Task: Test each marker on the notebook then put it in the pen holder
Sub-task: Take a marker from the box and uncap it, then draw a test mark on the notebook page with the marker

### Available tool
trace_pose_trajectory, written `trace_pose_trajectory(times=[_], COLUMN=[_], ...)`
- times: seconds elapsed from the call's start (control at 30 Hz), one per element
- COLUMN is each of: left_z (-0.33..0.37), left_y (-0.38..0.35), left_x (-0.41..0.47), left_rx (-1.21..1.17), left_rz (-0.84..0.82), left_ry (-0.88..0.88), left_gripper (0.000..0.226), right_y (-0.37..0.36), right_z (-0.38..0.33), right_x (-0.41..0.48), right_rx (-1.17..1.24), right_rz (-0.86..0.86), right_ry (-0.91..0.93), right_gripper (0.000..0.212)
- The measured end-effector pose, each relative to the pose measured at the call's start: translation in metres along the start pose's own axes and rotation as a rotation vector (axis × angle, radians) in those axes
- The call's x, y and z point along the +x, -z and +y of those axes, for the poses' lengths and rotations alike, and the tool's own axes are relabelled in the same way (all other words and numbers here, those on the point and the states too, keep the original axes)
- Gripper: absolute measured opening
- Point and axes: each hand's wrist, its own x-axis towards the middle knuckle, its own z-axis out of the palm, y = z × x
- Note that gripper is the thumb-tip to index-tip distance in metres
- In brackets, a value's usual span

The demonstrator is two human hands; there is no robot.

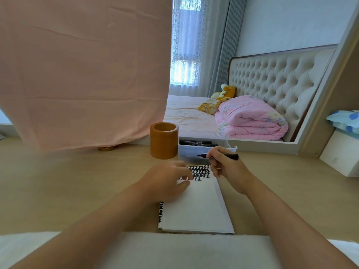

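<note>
Right hand [227,167]: fingers and thumb pinched round the marker [231,156], held just above the far edge of the notebook [198,208].
Marker look: slim black barrel, cap off, blue tip section pointing left; lies near level, back end sticking out right of the knuckles.
Marker place: in the air in front of the clear bin [187,152], right of the pen holder [164,144], not touching the page.
Left hand [167,181]: fingers loose and spread, resting flat on the upper left of the page, holding nothing.
Notebook: open, white page, rows of blocky black marks across the top; more black marks show on the sheet edge at lower left. Lies on the desk [77,181], near edge close to the person.
Pen holder: orange-brown cylinder, upright, open top, just left of the bin, touching or nearly so.
Bin: clear plastic, several black markers [195,142] lying flat inside.
Desk: light wood.
Left background: pink cloth [83,70] hanging down to the desk.
Far background: bed with tufted headboard [275,78], folded pink quilt [250,119], yellow plush toy [226,92].
</note>
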Motion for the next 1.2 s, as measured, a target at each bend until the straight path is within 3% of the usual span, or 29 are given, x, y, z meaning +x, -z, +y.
trace_pose_trajectory(times=[0.13, 0.27, 0.4, 0.57, 0.73, 1.2], left_z=[0.003, 0.002, 0.001, 0.001, 0.002, 0.002], left_y=[-0.013, -0.014, -0.017, -0.025, -0.028, -0.028], left_x=[-0.001, -0.002, -0.003, -0.001, -0.001, -0.002], left_rx=[0.029, 0.06, 0.116, 0.112, 0.127, 0.111], left_rz=[-0.037, -0.11, -0.158, -0.143, -0.149, -0.167], left_ry=[-0.009, -0.037, -0.039, -0.007, 0.018, 0.035], left_gripper=[0.028, 0.04, 0.047, 0.045, 0.052, 0.052], right_y=[0.007, 0.005, 0.0, 0.0, -0.001, -0.003], right_z=[0.012, 0.018, 0.024, 0.027, 0.033, 0.034], right_x=[-0.003, -0.004, -0.001, 0.002, 0.003, 0.003], right_rx=[0.037, -0.084, -0.18, -0.273, -0.387, -0.478], right_rz=[0.031, 0.072, 0.096, 0.097, 0.095, 0.09], right_ry=[-0.109, -0.122, -0.114, -0.064, -0.054, 0.006], right_gripper=[0.029, 0.006, 0.013, 0.011, 0.023, 0.029])
